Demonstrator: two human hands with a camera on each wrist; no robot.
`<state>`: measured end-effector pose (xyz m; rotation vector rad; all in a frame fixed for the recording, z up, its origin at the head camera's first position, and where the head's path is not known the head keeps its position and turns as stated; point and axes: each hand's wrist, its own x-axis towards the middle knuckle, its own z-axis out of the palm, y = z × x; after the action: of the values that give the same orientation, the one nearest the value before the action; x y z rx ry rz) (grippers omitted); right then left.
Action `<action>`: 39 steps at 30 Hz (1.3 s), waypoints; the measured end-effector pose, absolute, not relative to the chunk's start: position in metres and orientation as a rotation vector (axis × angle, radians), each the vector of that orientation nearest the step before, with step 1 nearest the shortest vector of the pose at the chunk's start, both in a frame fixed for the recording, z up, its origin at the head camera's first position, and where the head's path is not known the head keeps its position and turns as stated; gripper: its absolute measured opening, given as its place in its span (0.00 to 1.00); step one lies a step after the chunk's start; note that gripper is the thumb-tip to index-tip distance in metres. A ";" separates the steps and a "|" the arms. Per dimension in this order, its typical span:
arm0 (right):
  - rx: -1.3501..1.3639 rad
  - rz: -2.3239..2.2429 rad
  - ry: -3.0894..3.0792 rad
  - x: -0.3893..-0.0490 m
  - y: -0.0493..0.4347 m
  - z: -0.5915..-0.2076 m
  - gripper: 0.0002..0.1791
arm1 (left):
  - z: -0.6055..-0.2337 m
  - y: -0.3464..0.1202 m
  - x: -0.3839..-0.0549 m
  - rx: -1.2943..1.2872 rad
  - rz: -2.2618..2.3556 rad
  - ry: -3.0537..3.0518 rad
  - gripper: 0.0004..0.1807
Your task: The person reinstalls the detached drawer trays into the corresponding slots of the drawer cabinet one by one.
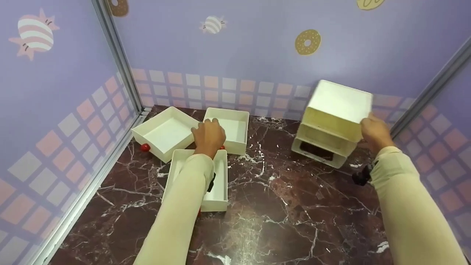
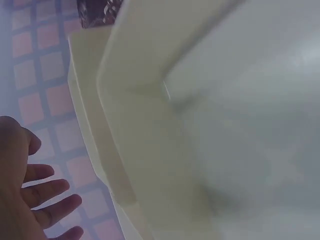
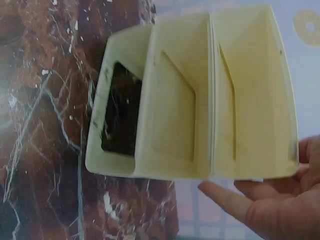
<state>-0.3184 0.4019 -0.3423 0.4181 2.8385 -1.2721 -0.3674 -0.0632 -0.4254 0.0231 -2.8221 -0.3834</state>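
Observation:
A cream housing of three stacked open-fronted compartments (image 1: 340,101) stands tilted at the back right, its top compartment slightly offset from those below. My right hand (image 1: 376,132) grips the right side of that top compartment; in the right wrist view, the fingers (image 3: 232,202) lie along its side. My left hand (image 1: 209,137) is over the white drawers with nothing in it, its fingers loosely bent in the left wrist view. Around it are a left drawer (image 1: 165,130), a back drawer (image 1: 237,127) and a near drawer (image 1: 220,180), partly hidden by the left sleeve.
A red round knob (image 1: 145,147) shows on the left drawer's front. Dark red marbled tabletop (image 1: 250,221) lies under everything. Purple patterned panels (image 1: 250,44) close off the back and both sides, and the housing stands near the back panel.

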 end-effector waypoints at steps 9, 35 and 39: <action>0.195 -1.397 2.747 -0.332 0.330 -0.348 0.34 | -0.396 0.000 -0.359 -0.357 -1.232 -2.704 0.24; 0.257 -1.244 3.018 -0.331 0.293 -0.352 0.29 | -0.374 0.030 -0.356 -0.323 -1.530 -2.736 0.28; 0.281 -1.295 3.020 -0.330 0.289 -0.353 0.30 | -0.374 0.029 -0.356 -0.351 -1.458 -2.767 0.29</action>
<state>-0.3299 0.2890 -0.3532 0.2812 3.0195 -1.2947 -0.3558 0.0287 -0.3735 -0.3507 -2.7675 -1.4583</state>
